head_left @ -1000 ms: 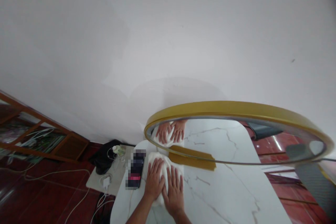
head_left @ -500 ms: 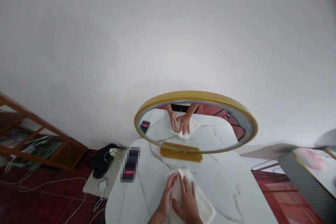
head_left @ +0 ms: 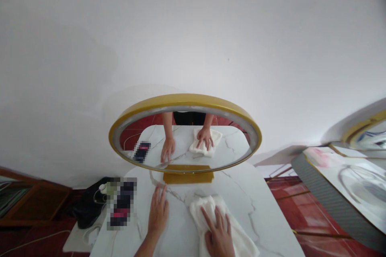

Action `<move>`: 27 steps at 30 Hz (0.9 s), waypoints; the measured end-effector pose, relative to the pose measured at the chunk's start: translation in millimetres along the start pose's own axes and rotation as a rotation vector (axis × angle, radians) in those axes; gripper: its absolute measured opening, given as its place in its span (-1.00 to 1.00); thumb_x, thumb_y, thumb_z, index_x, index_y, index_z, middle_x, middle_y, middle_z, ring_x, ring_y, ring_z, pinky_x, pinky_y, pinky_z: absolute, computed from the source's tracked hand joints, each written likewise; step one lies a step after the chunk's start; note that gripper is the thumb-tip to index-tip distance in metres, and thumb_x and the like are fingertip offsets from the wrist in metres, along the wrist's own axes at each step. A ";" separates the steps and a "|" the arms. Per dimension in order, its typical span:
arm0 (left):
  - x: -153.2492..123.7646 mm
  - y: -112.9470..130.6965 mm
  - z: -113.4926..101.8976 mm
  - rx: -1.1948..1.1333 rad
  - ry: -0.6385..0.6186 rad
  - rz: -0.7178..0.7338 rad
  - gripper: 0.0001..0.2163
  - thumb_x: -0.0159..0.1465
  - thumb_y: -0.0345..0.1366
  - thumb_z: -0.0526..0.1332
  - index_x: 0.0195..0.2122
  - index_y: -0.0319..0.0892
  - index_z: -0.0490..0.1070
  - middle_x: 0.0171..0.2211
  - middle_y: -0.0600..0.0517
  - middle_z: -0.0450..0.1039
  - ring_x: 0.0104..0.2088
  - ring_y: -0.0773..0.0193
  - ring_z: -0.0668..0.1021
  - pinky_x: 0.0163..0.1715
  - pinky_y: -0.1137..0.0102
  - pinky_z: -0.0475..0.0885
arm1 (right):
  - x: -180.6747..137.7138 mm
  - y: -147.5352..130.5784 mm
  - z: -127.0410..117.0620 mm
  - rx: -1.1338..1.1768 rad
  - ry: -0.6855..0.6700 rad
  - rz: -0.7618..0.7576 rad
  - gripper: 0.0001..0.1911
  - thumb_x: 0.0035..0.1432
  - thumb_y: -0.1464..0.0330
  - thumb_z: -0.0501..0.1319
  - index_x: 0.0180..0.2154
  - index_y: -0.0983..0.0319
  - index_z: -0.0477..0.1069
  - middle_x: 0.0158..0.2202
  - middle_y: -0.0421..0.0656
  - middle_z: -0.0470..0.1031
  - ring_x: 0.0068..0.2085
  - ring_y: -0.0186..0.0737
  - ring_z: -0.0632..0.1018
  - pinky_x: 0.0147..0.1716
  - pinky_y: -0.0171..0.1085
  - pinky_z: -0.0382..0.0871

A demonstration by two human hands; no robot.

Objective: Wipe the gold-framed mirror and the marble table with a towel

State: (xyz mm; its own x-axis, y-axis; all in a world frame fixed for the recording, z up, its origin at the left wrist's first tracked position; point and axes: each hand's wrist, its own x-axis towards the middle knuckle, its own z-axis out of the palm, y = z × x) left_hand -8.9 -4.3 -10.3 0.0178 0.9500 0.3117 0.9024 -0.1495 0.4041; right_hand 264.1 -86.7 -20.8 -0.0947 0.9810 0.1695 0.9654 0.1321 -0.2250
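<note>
A folded white cloth [head_left: 241,235] lies on the white marble-patterned table [head_left: 256,192]. My right hand [head_left: 218,231] rests flat on it, fingers spread and pointing away from me. To the left of the cloth, my left hand [head_left: 158,209] reaches toward the base of the mirror [head_left: 185,138], fingers stretched out, palm down on or just over the table. It holds nothing. The oval mirror has a gold frame and a gold base [head_left: 188,178], and it reflects both hands and the cloth.
A phone-like dark item, blurred out [head_left: 122,204], lies at the table's left edge. Beyond it are a black bag [head_left: 90,202] and cables on a low pale surface. Another table with a ribbed side [head_left: 328,200] stands at the right. A white wall [head_left: 181,28] rises behind the mirror.
My left hand has left the cloth and moved left, near the mirror base. My right hand stays on the cloth. The view has turned to the right.
</note>
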 end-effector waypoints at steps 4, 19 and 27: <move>1.3 -0.6 4.8 0.114 -0.048 0.059 -0.45 0.28 -0.37 -0.05 0.29 -0.02 -0.16 0.28 0.01 0.01 0.26 0.19 0.09 0.20 0.11 0.09 | 0.0 -0.7 4.1 0.000 0.009 -0.025 -0.29 0.05 0.21 0.08 0.23 -0.17 -0.11 0.16 -0.18 0.25 0.18 0.13 0.21 0.12 0.22 -0.12; 3.2 0.3 5.0 0.206 -0.095 0.040 -0.39 0.24 -0.35 -0.05 0.31 -0.09 -0.27 0.26 0.02 0.05 0.25 0.19 0.12 0.24 0.14 -0.02 | 44.2 23.3 -12.9 0.084 0.210 0.309 -0.32 0.16 0.09 0.02 0.26 0.12 -0.09 0.05 0.00 0.30 0.11 0.08 0.27 0.08 0.08 0.04; 5.4 5.7 0.3 0.232 -0.123 0.013 -0.38 0.24 -0.37 -0.04 0.31 -0.10 -0.26 0.26 0.03 0.06 0.24 0.20 0.13 0.23 0.16 -0.01 | 99.8 41.5 -15.5 0.001 0.132 0.306 -0.39 0.19 0.10 -0.06 0.22 0.17 0.03 0.12 0.06 0.18 0.13 0.01 0.24 0.06 0.01 0.03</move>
State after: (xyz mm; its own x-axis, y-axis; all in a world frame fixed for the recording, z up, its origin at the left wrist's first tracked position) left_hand -3.5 0.1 -6.5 0.0689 0.9768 0.2029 0.9761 -0.1081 0.1886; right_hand 298.4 14.5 1.6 0.2321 0.9482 0.2170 0.9440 -0.1658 -0.2854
